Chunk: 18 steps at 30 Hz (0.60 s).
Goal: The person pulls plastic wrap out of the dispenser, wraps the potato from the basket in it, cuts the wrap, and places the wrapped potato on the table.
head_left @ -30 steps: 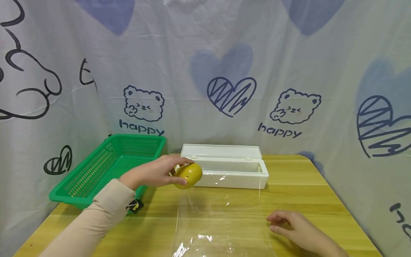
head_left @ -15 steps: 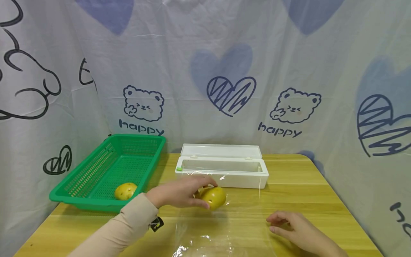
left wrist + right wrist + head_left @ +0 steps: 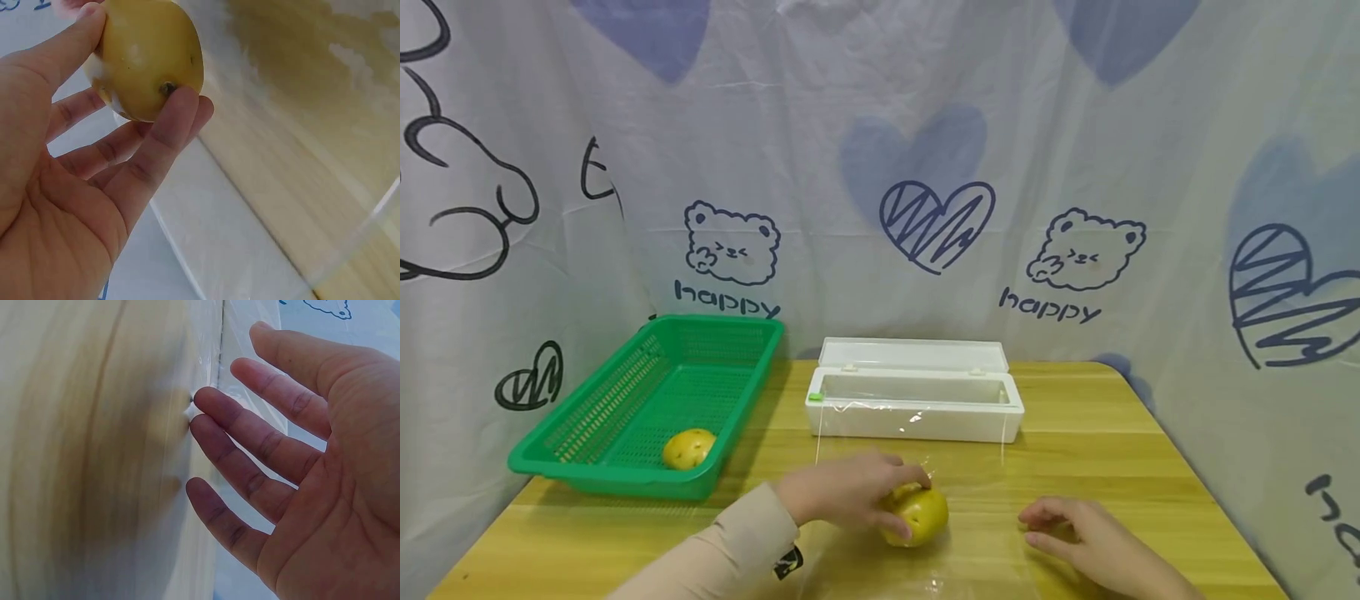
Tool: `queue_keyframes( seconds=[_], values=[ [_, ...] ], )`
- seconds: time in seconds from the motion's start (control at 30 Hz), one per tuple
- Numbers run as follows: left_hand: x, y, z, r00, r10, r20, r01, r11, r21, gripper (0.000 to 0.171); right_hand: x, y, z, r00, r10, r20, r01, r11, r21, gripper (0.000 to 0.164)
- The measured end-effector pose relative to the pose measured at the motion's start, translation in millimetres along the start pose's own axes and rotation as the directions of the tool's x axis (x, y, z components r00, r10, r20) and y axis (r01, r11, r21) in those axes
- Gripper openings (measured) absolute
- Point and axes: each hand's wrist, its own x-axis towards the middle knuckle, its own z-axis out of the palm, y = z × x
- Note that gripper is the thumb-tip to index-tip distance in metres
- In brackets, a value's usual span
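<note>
In the head view, the potato [image 3: 922, 517] is low over the clear film [image 3: 977, 475] spread on the bench [image 3: 1112, 442], in front of the open white box [image 3: 917, 423]; whether its underside touches the film cannot be told. The left hand [image 3: 853, 492] grips it from the side, fingers curved over the top and thumb on the near face, while the right hand [image 3: 1086, 537] lies beside the film's edge, its fingers loosely bent. A second potato [image 3: 690, 450] lies in the green basket [image 3: 617, 479]. The left wrist view shows the fingers opened about as wide as the potato, thumb on one flank and fingertips on the other near a dark eye, with the palm well clear of it. Judging by its look, the potato should be firm and fairly light, not easily bruised, though its smooth, rounded skin could slip or roll; pinching across the middle suits it. The film looks thin and limp, likely to cling and crease, so it is best taken by an edge or corner. In the right wrist view, the fingers are spread and gently bent with nothing in them; whether the tips touch the film is unclear.
</note>
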Motion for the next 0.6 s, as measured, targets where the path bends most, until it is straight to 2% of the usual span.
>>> queue_keyframes(
  seconds=[0.17, 0.4, 0.6],
  values=[
    [3.7, 5.1, 4.8, 1.000, -0.013, 0.006, 0.012, 1.000, 0.029, 0.064, 0.4, -1.0, -1.5, 0.999, -0.040, -0.009, 0.040, 0.999, -0.019, 0.027],
    [9.8, 7.9, 9.4, 1.000, 0.009, -0.001, -0.009, 0.999, 0.038, 0.063, -1.7, -2.6, -3.2, 1.000, 0.017, 0.002, -0.017, 1.000, -0.022, 0.028],
    [9.1, 5.1, 16.4, 1.000, -0.011, -0.005, 0.011, 0.999, 0.049, 0.061, -0.7, -3.3, -1.3, 1.000, -0.011, 0.005, 0.011, 1.000, -0.027, 0.029]
  ],
)
